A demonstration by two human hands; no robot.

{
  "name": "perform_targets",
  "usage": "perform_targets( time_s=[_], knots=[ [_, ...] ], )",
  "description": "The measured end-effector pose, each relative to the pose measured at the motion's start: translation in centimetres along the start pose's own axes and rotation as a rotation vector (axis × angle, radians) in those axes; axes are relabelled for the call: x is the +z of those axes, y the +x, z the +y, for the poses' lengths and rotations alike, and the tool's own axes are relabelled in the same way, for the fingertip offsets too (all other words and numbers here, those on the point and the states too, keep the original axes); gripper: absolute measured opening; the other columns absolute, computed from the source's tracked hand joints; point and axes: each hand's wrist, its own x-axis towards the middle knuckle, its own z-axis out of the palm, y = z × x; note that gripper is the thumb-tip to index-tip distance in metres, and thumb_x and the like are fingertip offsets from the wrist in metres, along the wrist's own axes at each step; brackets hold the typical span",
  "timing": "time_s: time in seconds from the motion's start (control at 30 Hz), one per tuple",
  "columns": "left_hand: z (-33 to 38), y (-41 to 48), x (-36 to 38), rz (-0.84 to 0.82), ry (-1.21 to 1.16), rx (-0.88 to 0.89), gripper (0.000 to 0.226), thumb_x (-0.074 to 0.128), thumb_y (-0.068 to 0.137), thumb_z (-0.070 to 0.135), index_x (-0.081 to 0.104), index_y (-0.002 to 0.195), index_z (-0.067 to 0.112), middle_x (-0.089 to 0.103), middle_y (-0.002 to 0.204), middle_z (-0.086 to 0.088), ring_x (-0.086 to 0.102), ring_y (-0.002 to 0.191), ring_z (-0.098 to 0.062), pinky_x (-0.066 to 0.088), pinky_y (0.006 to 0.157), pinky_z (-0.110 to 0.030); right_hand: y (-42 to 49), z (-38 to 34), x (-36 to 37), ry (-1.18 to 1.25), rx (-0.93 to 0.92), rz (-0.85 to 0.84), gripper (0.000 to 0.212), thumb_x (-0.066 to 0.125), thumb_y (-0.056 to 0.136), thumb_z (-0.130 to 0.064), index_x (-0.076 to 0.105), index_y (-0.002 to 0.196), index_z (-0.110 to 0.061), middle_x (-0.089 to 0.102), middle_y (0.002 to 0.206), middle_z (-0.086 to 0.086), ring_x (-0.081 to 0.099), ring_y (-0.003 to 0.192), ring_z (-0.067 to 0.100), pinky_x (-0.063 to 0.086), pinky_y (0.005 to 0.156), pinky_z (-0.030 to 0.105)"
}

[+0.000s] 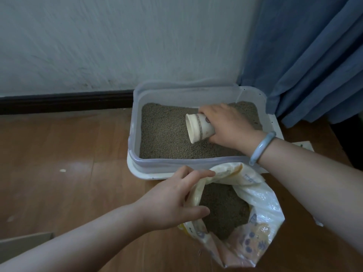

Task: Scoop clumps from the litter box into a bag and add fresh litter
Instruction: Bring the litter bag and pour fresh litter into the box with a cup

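Observation:
A white plastic litter box (135,122) stands on the floor against the wall, filled with grey-brown litter (163,134). My right hand (227,124) grips a paper cup (198,128) over the litter, lying on its side with its mouth facing left. A pale bangle circles that wrist. In front of the box stands an open yellow-and-white litter bag (257,228) with grey-brown litter inside. My left hand (174,199) holds the bag's left rim, thumb inside the opening and fingers over the edge.
A wooden floor (64,165) spreads to the left, with a small pale scrap (62,170) on it. A blue curtain (306,55) hangs at the right beside the box. A dark skirting board (64,103) runs along the white wall. A grey board edge (25,244) shows at lower left.

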Motion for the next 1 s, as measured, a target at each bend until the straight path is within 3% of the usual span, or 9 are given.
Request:
perform_targets(
  time_s=[0.27,0.47,0.67,0.73,0.8,0.87,0.93,1.0],
  knots=[
    [-0.1,0.0,0.0,-0.004,-0.001,0.008,0.067,0.067,0.08,0.041,0.025,0.131,0.053,0.034,0.108,0.016,0.052,0.089,-0.01,0.047,0.085,-0.034,1.0,-2.8,1.2,-0.155,-0.243,0.057,0.057,0.058,0.071,0.001,0.049,0.124,-0.017,0.055,0.121,0.005,0.044,0.114,0.03,0.038,0.091,0.042],
    [-0.2,-0.1,0.0,-0.002,-0.001,0.018,0.068,0.068,0.08,0.039,0.026,0.132,0.051,0.036,0.113,0.014,0.052,0.088,-0.01,0.046,0.085,-0.034,-0.9,1.5,0.8,-0.222,-0.166,0.048,0.054,0.05,0.072,0.001,0.052,0.123,-0.014,0.056,0.123,0.009,0.044,0.116,0.032,0.033,0.086,0.041],
    [-0.3,0.1,0.1,0.002,-0.013,0.02,0.069,0.07,0.078,0.04,0.026,0.13,0.053,0.036,0.112,0.016,0.051,0.088,-0.006,0.047,0.085,-0.032,-2.9,4.3,0.7,-0.259,-0.049,-0.017,0.063,0.06,0.067,-0.001,0.048,0.126,-0.021,0.052,0.127,0.003,0.04,0.12,0.028,0.027,0.091,0.041],
    [-0.3,0.1,0.1,0.005,-0.016,0.023,0.07,0.07,0.078,0.041,0.026,0.131,0.053,0.037,0.111,0.017,0.051,0.087,-0.006,0.047,0.086,-0.032,-3.5,4.4,0.5,-0.136,0.048,-0.025,0.065,0.07,0.067,-0.013,0.043,0.126,-0.024,0.051,0.125,0.0,0.042,0.118,0.025,0.03,0.092,0.04],
    [-0.3,0.0,0.2,0.004,-0.024,0.025,0.071,0.07,0.077,0.041,0.026,0.131,0.053,0.036,0.11,0.017,0.052,0.087,-0.006,0.047,0.086,-0.032,-4.5,4.4,-0.2,0.137,0.183,-0.04,0.074,0.079,0.065,-0.026,0.038,0.126,-0.023,0.05,0.121,-0.001,0.046,0.112,0.021,0.037,0.09,0.037],
    [-0.3,-0.1,0.2,-0.004,-0.03,0.021,0.074,0.071,0.075,0.043,0.024,0.131,0.055,0.036,0.111,0.018,0.053,0.088,-0.007,0.047,0.086,-0.033,-5.9,4.3,-1.4,0.409,0.276,-0.073,0.082,0.084,0.063,-0.028,0.035,0.129,-0.021,0.047,0.118,-0.004,0.046,0.106,0.013,0.037,0.083,0.027],
    [-0.4,-0.2,0.3,-0.01,-0.033,0.016,0.078,0.07,0.071,0.047,0.022,0.131,0.057,0.035,0.112,0.019,0.054,0.087,-0.008,0.048,0.085,-0.034,-7.8,4.4,-2.6,0.521,0.268,-0.102,0.085,0.085,0.064,-0.026,0.032,0.131,-0.026,0.044,0.12,-0.01,0.043,0.108,0.006,0.034,0.077,0.014],
    [-0.3,-0.2,0.3,-0.01,-0.038,0.011,0.08,0.069,0.067,0.05,0.021,0.131,0.058,0.034,0.111,0.02,0.054,0.087,-0.007,0.048,0.085,-0.034,-9.8,4.3,-3.9,0.526,0.191,-0.104,0.087,0.084,0.064,-0.024,0.032,0.131,-0.037,0.044,0.126,-0.013,0.042,0.114,0.0,0.032,0.083,0.006]
  ],
)
